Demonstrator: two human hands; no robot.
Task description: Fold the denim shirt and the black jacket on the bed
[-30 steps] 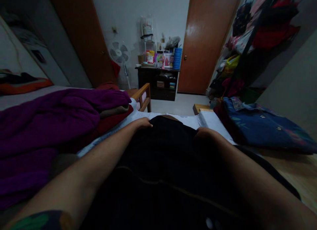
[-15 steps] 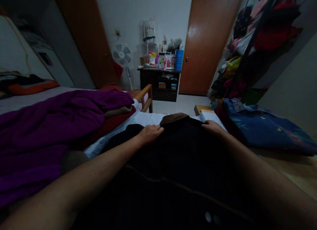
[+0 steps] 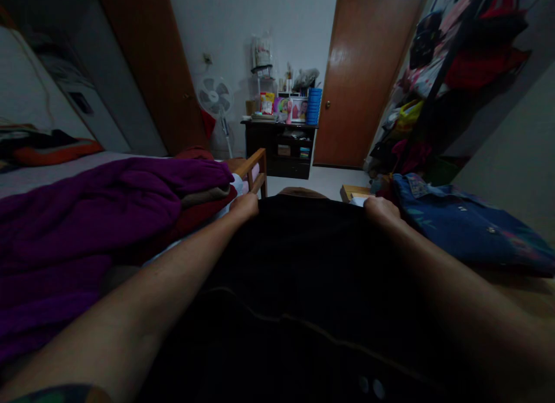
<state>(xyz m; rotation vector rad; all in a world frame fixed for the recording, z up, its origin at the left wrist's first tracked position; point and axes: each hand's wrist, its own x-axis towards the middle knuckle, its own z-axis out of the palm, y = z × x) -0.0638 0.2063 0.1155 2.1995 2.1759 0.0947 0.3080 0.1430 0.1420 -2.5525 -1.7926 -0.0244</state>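
Observation:
A dark jacket (image 3: 299, 258) with a brown collar (image 3: 303, 192) is stretched between my two hands. My left hand (image 3: 245, 208) is closed on its far left edge. On the far right edge, my right hand (image 3: 381, 210) grips the cloth, with fingers curled over it. A pale seam line runs across the jacket, and two round buttons show near the bottom. Much of the dark fabric is too dim to make out in detail.
A purple garment (image 3: 95, 218) lies heaped on the left. On the right rests a folded blue denim garment (image 3: 468, 218). Beyond are a wooden bed frame (image 3: 255, 166), a white fan (image 3: 215, 96), a dark cabinet (image 3: 264, 151) and a brown door (image 3: 368, 79).
My hands have moved apart, the left one leftward and the right one slightly rightward, both a little higher. The jacket's far edge is now pulled wider and covers more of the white sheet.

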